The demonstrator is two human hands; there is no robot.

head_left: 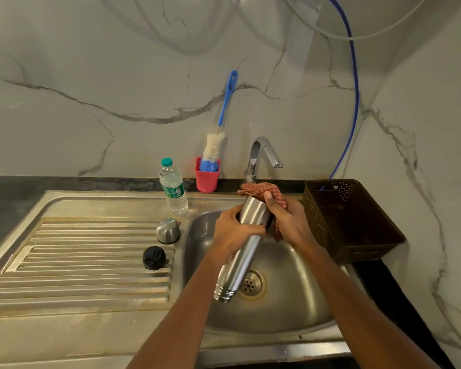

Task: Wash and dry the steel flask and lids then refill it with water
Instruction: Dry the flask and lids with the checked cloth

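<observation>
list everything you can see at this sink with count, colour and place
steel flask: 1, silver, tilted over the sink
cloth: 1, red checked, against the flask's upper end
steel lid: 1, silver, on the drainboard
black lid: 1, black, drainboard, nearer the camera
water bottle: 1, clear, green cap, behind the drainboard
bottle brush: 1, blue and white, in red cup
tap: 1, chrome, behind sink
basket: 1, brown, right of sink
left hand: 1, grips flask
right hand: 1, holds cloth
</observation>
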